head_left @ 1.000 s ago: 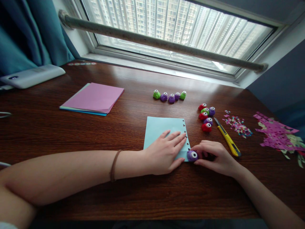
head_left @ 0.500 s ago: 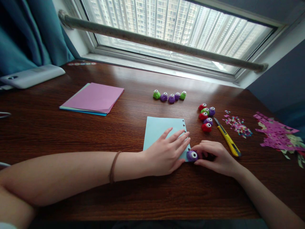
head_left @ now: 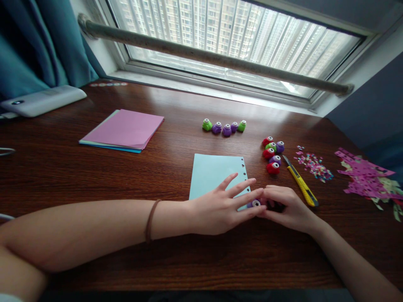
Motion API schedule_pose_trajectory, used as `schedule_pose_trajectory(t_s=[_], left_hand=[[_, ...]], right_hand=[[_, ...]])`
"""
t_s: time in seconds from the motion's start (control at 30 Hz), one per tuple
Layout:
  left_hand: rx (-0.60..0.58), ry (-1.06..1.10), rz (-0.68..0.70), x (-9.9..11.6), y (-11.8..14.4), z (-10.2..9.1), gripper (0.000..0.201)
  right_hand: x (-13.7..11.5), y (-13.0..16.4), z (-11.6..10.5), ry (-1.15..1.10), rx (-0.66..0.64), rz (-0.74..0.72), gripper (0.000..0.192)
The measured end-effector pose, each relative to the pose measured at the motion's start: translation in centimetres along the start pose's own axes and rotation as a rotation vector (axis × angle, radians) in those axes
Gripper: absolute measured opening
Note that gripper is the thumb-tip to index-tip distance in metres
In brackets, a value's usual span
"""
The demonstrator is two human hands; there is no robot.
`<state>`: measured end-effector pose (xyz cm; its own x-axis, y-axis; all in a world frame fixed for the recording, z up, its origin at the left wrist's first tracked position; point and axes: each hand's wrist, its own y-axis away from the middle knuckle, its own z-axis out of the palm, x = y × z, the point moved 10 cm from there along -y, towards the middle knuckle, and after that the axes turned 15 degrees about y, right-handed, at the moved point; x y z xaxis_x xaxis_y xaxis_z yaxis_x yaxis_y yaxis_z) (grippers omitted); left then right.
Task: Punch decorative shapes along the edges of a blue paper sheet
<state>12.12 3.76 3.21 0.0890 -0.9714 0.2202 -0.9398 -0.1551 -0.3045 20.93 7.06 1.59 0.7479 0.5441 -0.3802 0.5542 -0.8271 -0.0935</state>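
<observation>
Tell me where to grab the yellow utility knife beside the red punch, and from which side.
Grip the utility knife across the middle of its yellow handle, coming from above, probably with fingers on the two long edges. It lies flat on the desk, slanting away toward the red punch, so only its top and sides are free. Stay off the far tip, where the grey blade end shows.

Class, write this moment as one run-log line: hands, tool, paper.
left hand: flat on light blue paper, fingertips at purple punch | right hand: grips punch at paper's edge | spare punches: beside
</observation>
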Motion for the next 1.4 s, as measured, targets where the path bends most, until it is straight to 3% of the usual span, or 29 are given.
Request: schedule_pose_trajectory(t_s=[1.4], left_hand=[[0.020,0.084,-0.065,-0.64,-0.19,-0.23,0.040]], right_hand=[[-0.03,0.09,0.00,0.004,-0.024,-0.005,0.014]])
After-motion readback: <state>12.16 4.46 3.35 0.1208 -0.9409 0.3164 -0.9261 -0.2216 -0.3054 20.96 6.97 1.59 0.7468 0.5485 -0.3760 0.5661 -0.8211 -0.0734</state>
